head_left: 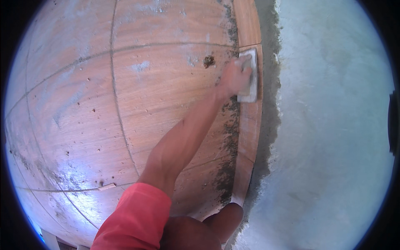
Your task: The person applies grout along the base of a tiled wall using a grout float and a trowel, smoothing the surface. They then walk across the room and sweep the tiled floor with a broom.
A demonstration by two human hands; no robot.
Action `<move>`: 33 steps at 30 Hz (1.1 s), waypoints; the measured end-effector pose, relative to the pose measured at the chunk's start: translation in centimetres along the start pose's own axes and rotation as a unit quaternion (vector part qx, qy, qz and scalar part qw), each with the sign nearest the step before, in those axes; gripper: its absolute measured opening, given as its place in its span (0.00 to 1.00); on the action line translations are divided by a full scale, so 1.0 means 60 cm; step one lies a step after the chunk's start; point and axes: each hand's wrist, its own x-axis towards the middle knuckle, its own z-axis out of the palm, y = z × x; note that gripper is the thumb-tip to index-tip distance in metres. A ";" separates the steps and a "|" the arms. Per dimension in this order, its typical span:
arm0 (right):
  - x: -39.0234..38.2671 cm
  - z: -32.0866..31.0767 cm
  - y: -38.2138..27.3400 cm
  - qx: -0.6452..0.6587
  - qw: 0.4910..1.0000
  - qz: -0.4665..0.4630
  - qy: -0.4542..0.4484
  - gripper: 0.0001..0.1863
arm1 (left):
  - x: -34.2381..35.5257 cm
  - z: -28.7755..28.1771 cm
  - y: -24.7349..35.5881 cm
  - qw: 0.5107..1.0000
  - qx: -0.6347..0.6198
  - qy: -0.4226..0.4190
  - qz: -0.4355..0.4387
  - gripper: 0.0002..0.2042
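My left hand (234,77) is stretched far out from a red sleeve and is closed on a white rectangular sponge block (251,85). It presses the block flat onto a narrow wood-look strip tile (250,121) at the right edge of the tiled floor (158,87). Dark grout smears (230,141) run along the joint beside that strip, and a small clump (208,61) lies just left of the hand. My right hand is out of the picture. A bent knee (221,223) shows at the bottom.
A grey mortar band (268,104) borders the strip tile, and bare pale concrete (333,125) lies to its right. The large brown tiles carry thin grout lines and dirt specks. A small pale spacer (106,187) lies at the lower left.
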 end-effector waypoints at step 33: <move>-0.065 0.020 0.070 0.093 0.975 0.147 -0.137 0.34 | -0.503 0.138 0.042 0.977 -0.021 -0.205 -0.047 0.22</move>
